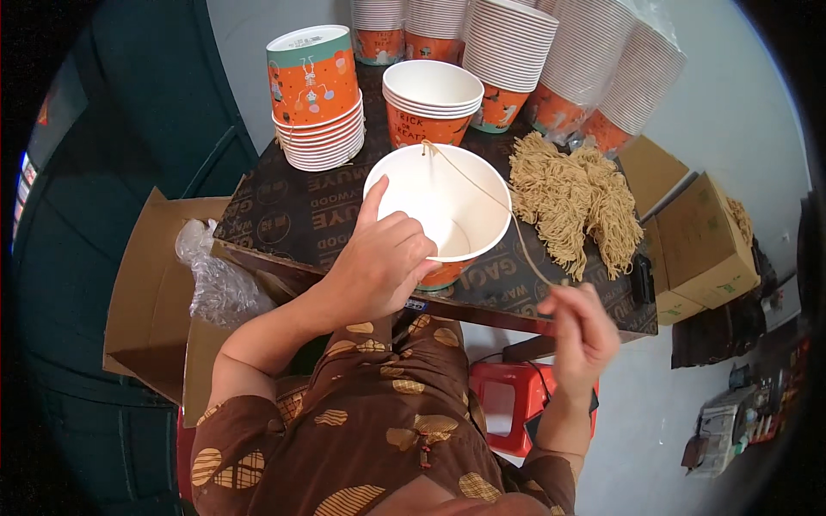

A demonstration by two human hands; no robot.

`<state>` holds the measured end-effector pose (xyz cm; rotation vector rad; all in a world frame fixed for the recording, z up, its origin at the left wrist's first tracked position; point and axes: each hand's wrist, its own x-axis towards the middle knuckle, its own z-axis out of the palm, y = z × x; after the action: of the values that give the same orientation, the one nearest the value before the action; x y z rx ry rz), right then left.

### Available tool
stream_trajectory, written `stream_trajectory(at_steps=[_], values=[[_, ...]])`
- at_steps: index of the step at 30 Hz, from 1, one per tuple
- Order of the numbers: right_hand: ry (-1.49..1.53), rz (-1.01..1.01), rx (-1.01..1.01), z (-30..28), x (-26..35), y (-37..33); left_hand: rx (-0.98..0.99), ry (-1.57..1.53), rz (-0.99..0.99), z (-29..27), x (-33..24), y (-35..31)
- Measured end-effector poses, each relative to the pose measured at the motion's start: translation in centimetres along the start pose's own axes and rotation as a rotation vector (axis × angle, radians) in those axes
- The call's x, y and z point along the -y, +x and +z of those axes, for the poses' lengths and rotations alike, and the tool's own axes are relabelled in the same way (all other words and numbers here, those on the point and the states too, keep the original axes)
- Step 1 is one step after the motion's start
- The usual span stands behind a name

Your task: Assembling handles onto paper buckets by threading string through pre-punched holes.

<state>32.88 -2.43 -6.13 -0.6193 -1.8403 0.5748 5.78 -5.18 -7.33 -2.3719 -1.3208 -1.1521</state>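
Observation:
A white-lined paper bucket (471,193) with an orange outside stands at the near edge of the dark table (292,219), its mouth tilted toward me. My left hand (383,258) grips its near-left rim, the thumb and fingers closed over the edge and one finger raised. A thin tan cord (520,242) runs from a hole by the bucket's far rim, across the mouth and down to the right. Its other end is pinched between the fingertips of my right hand (585,331), slightly blurred. Beside the bucket lies a bundle of tan cords (564,193).
Behind the bucket stand nested buckets (434,99), an upside-down bucket stack (314,90) and several tall stacks (516,47). Cardboard boxes flank the table, one left (142,297), others right (701,245). A clear plastic bag (222,279) hangs left; a red stool (497,417) sits below.

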Motion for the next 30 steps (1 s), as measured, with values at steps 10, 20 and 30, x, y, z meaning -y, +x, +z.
stream_trajectory(at_steps=[10, 20, 30], values=[[0.265, 0.309, 0.105, 5.4, -3.5, -2.1, -0.013, 0.091, -0.038, 1.1, -1.1, 0.4], [0.088, 0.214, 0.122, 6.4, -2.7, -0.5, -0.019, 0.057, -0.041, 0.9, -1.1, 0.3], [-0.133, -0.018, -0.023, 7.4, -3.1, -0.2, -0.049, 0.086, -0.029, 1.1, -1.4, 0.3]])
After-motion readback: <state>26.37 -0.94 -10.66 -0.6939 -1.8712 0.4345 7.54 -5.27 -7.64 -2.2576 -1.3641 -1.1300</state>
